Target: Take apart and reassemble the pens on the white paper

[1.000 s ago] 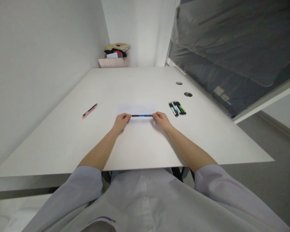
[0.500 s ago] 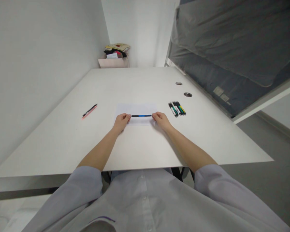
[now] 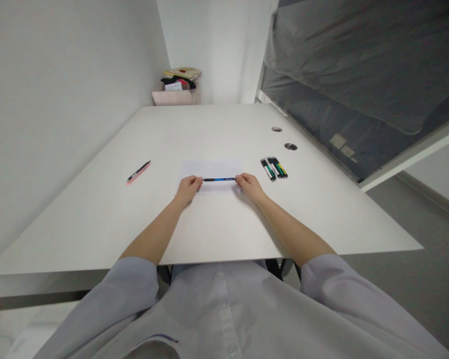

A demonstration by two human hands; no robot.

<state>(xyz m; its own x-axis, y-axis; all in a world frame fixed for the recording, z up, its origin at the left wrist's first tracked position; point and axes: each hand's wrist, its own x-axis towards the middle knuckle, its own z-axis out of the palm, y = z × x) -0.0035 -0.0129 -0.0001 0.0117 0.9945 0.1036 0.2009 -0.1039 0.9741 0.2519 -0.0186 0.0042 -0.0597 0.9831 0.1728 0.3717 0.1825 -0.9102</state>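
Observation:
A blue pen (image 3: 219, 179) with a black grip is stretched level between my two hands, over a sheet of white paper (image 3: 213, 167). My left hand (image 3: 188, 189) pinches its black end on the left. At the opposite end, the thumb and fingers of my right hand (image 3: 249, 185) are closed on the pen. Both hands are low over the paper's sides. Off to the left lies a black and pink pen (image 3: 138, 172), set at a slant. Right of my right hand, several pens (image 3: 274, 169) with white, green and yellow parts lie side by side.
The white table (image 3: 217, 224) runs back to a pale pink box (image 3: 173, 97) holding cloth-like items. Two round metal grommets (image 3: 291, 146) are set in its right side. A dark grey covered panel (image 3: 351, 75) borders the right edge, and a wall (image 3: 67, 89) the left.

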